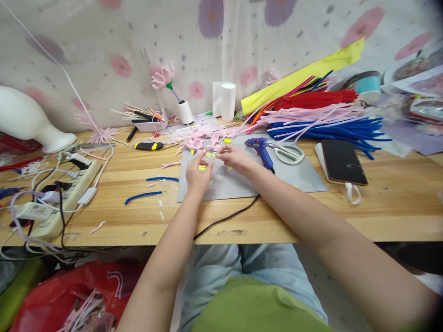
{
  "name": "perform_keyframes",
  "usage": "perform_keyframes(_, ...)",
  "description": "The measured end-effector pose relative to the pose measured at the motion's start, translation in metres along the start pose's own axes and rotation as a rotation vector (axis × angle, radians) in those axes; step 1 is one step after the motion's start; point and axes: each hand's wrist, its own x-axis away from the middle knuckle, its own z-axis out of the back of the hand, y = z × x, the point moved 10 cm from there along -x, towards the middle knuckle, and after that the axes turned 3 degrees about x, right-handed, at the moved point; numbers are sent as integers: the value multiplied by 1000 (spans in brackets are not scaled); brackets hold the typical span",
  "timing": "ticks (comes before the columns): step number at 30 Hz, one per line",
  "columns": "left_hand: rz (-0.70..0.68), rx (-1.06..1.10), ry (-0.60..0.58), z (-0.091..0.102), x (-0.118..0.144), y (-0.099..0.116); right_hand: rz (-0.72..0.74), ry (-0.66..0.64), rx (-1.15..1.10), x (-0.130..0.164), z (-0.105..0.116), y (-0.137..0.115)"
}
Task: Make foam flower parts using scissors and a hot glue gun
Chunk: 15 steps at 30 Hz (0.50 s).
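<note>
My left hand (197, 171) and my right hand (233, 157) meet over a grey cutting mat (238, 182), fingertips pinched together on a small pale-yellow craft piece (210, 157). Just beyond them lies a heap of pink pipe-cleaner petals (202, 139). Small yellow bits (202, 167) are scattered on the mat near the left hand. A blue glue gun (260, 148) lies right of my right hand, its black cord trailing off the table's front edge.
White-handled scissors (289, 153) and a phone (342, 162) lie right of the mat. Bundles of blue, pink and red pipe cleaners (321, 121) fill the back right. A power strip (60, 193) with plugs sits left. Blue pipe-cleaner pieces (142, 197) and a utility knife (148, 146) lie left of the mat.
</note>
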Motion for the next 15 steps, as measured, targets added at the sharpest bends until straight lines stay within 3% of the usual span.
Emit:
perform_keyframes(2, 82, 181, -54, -22, 9, -5, -36, 36, -66, 5, -1, 12)
perform_keyframes(7, 427, 558, -113, -51, 23, -33, -45, 90, -143, 13, 2, 23)
perform_keyframes(11, 598, 799, -132, -62, 26, -38, -28, 84, -163, 17, 0, 20)
perform_keyframes(15, 639, 835, -143, -64, 27, -39, -37, 78, -167, 17, -1, 21)
